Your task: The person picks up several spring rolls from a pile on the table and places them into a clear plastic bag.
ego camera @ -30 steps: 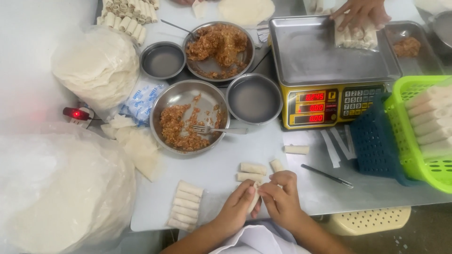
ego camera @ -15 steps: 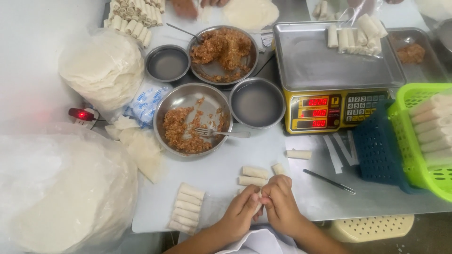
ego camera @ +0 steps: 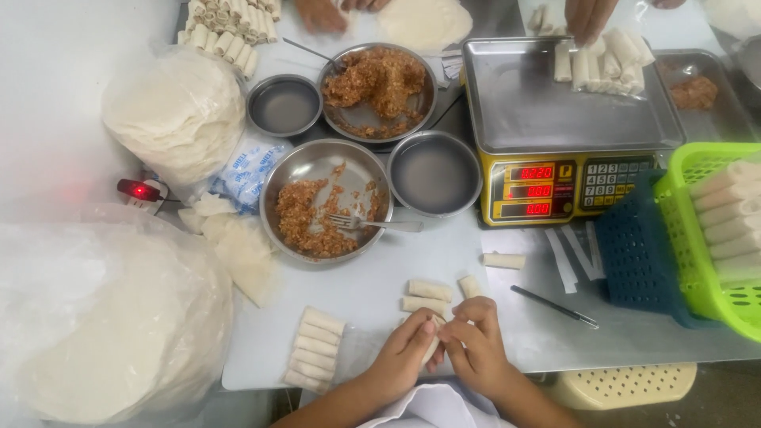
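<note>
My left hand (ego camera: 406,355) and my right hand (ego camera: 474,346) meet at the table's near edge, both closed around one pale spring roll (ego camera: 430,347) that shows between the fingers. Three finished rolls (ego camera: 429,291) lie just beyond my hands. A row of several rolls (ego camera: 314,349) lies to the left of my left hand. Farther out stands a steel bowl of brown minced filling (ego camera: 325,200) with a fork (ego camera: 374,224) in it.
Bagged stacks of round wrappers (ego camera: 111,325) fill the left side. A yellow scale (ego camera: 567,127) holds several rolls, with another person's hand (ego camera: 591,16) over them. A green basket (ego camera: 717,234) of rolls is at right. A second filling bowl (ego camera: 379,87), two empty bowls, a thin dark stick (ego camera: 553,306).
My hands have stayed together on the roll, turning it slightly. The other person's hand has moved the rolls on the scale tray toward its right side.
</note>
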